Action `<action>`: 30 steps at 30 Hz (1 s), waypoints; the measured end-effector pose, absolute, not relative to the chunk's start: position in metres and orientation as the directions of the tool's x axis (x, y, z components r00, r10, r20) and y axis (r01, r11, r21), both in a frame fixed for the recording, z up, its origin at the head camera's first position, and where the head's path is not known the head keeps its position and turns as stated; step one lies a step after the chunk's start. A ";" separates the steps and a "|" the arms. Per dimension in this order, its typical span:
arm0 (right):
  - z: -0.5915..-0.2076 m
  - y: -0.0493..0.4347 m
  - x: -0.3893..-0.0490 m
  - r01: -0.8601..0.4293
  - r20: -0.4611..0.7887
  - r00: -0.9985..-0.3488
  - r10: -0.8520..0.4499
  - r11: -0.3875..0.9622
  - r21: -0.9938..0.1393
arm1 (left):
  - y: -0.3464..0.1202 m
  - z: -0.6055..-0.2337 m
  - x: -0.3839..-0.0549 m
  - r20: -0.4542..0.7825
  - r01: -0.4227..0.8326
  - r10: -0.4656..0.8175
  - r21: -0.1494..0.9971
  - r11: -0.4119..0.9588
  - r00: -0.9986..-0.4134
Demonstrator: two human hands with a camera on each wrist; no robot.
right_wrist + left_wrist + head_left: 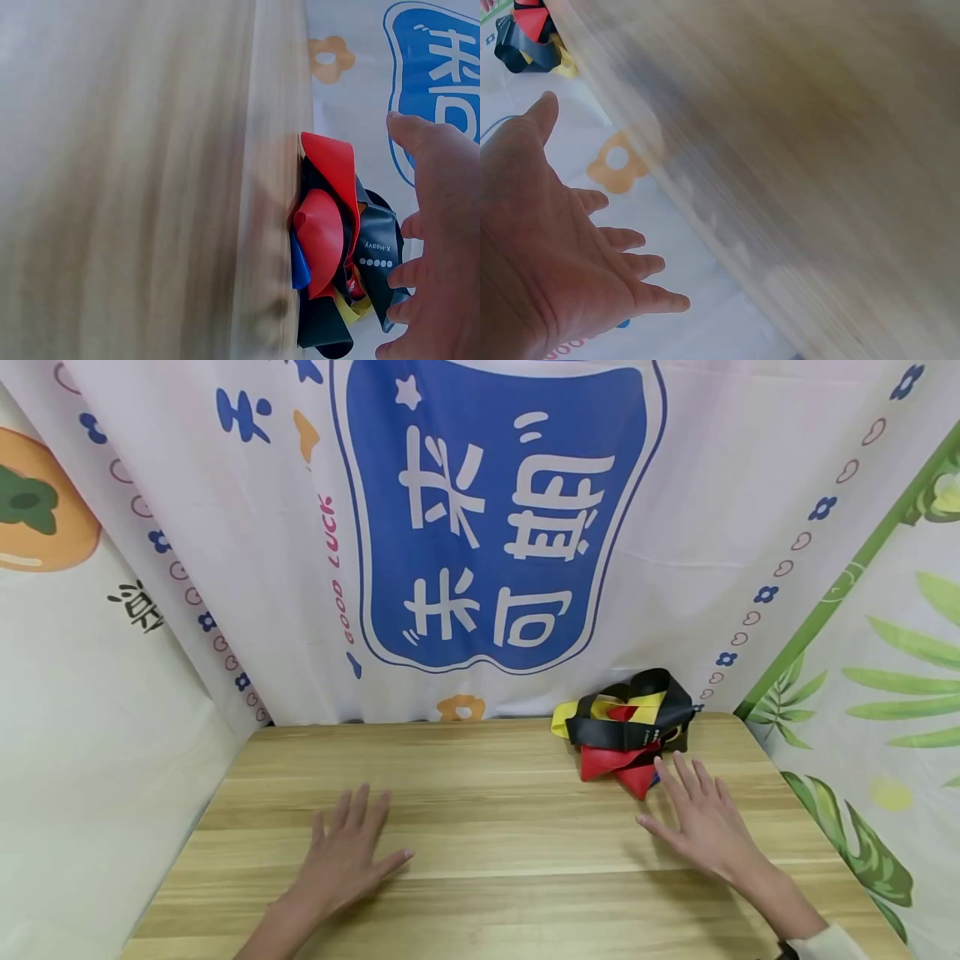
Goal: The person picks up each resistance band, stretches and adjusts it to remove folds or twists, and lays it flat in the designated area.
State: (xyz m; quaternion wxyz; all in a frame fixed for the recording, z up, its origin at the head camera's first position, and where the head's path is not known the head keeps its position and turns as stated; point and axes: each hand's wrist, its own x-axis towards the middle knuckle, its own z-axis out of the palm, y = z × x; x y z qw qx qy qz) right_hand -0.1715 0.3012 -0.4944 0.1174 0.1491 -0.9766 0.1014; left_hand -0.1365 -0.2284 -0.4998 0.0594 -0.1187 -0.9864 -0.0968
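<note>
A heap of flat resistance bands [630,722] in black, red and yellow, with a bit of blue, lies at the back right of the wooden table [480,843]. In the right wrist view a black band [377,255] carries the print "X-Heavy". My right hand [705,827] is just in front of the heap, fingers spread and holding nothing. Over the left part of the table my left hand [337,860] has its fingers spread too, with nothing in it. The left wrist view shows that palm [562,247] bare.
Behind the table's back edge hangs a white cloth [262,568] with a blue printed panel [495,527]. A leaf-patterned cloth [885,693] hangs on the right, and a pale cloth with an orange fruit print [45,502] on the left.
</note>
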 end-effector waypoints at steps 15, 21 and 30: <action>-0.484 0.313 -0.203 -0.325 0.288 -0.925 -0.248 0.909 -0.263 | -0.180 -0.496 -0.177 0.140 0.291 0.263 0.257 0.921 -0.955; -0.476 0.315 -0.217 -0.351 0.297 -0.918 -0.264 0.889 -0.294 | -0.158 -0.500 -0.192 0.175 0.312 0.271 0.286 0.906 -0.947; -0.463 0.320 -0.235 -0.358 0.291 -0.918 -0.269 0.879 -0.316 | -0.124 -0.495 -0.212 0.198 0.332 0.278 0.344 0.878 -0.940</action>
